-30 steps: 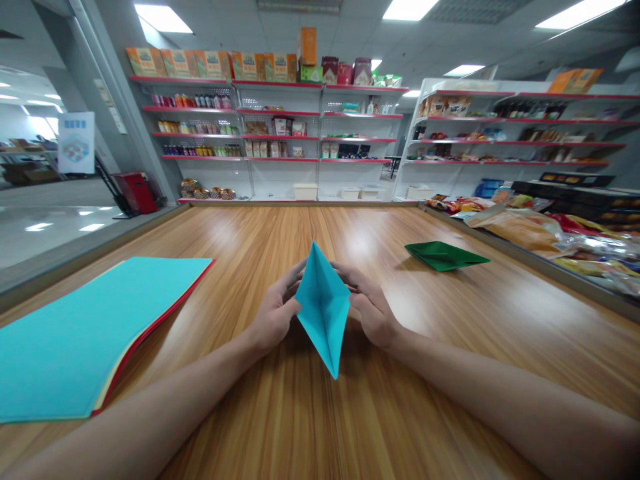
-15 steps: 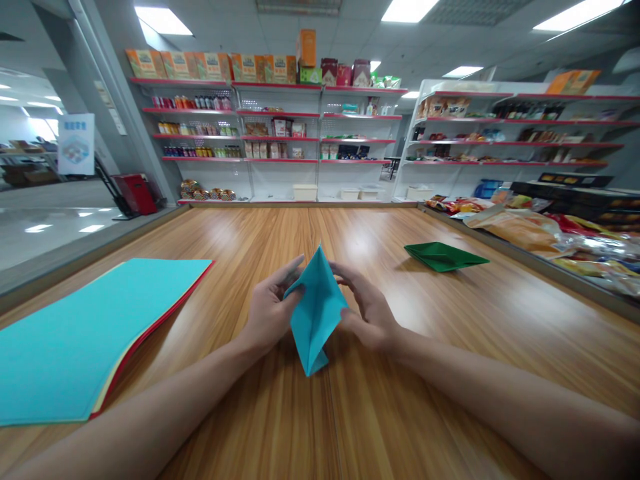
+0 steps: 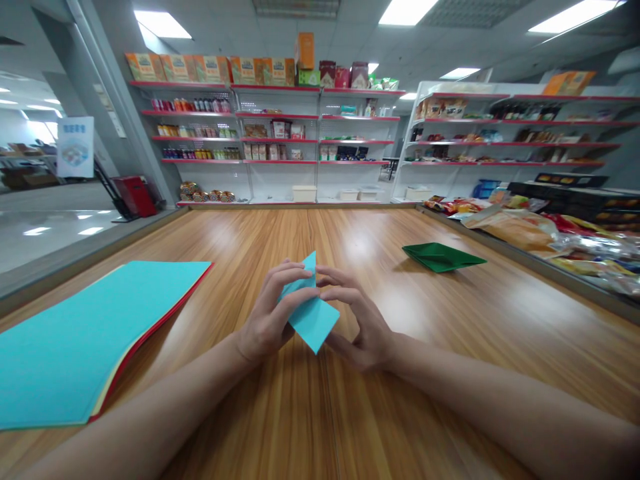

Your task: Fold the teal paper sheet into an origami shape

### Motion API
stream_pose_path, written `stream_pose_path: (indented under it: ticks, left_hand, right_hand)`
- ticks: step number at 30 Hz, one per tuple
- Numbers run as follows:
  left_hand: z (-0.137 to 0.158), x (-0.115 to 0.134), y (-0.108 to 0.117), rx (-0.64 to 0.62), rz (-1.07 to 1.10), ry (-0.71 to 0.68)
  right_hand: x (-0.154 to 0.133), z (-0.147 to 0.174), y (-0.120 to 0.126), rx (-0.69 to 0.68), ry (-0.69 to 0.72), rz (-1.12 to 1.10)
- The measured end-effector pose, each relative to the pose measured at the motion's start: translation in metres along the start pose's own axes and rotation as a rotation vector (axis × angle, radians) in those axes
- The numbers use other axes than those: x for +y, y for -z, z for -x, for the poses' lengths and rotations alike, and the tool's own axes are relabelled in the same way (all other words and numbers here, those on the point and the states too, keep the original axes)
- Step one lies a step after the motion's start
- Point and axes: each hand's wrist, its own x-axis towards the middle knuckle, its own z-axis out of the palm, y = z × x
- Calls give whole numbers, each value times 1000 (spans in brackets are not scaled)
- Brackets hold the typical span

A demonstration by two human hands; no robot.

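A folded piece of light-blue paper (image 3: 315, 322) is held over the middle of the wooden table (image 3: 280, 413), one point toward me and another pointing away. My left hand (image 3: 273, 310) grips its left side, the fingers lying across the top and the thumb hidden beneath. On the right side, my right hand (image 3: 363, 317) has its fingertips at the paper's upper edge and its thumb near the lower right edge. Farther right lies a folded green paper boat (image 3: 443, 257), apart from both hands.
On the left lies a stack of coloured paper sheets (image 3: 115, 320), light blue on top with yellow and red edges below. Packaged snacks (image 3: 530, 230) are heaped beyond the table's right edge. Stocked shelves (image 3: 280, 113) stand behind the table.
The light-blue paper has been turned and flattened, so its hollow no longer faces me. My left fingers have come over its top, and my right hand has shifted slightly with it.
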Motion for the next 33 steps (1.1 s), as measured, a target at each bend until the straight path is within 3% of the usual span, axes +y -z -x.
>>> stream_pose_path:
  ticks: [7,11,14,17,20,23,25,29,33]
  left_hand:
    - [2,0,-9,28,119,32]
    - [7,-1,-14,-17,199,79]
    - [11,-2,-18,-8,247,138]
    - [14,-2,-22,56,353,151]
    - [14,0,-25,130,411,192]
    - [13,-1,-27,215,433,245]
    - [12,-2,-27,211,439,244]
    - [11,0,-25,134,337,281]
    - [10,5,-23,82,384,505]
  right_hand:
    - [-1,-1,-4,-60,0,22]
    - [0,1,-3,-53,-17,9]
    - [2,4,-7,-11,-176,-106]
    - [2,5,-13,-98,-388,-305]
    - [2,5,-15,-205,-325,-205]
    - [4,3,-14,-109,-205,126]
    - [7,2,-11,-51,-191,234]
    - [11,3,-2,-2,-150,213]
    - [10,4,0,94,-263,152]
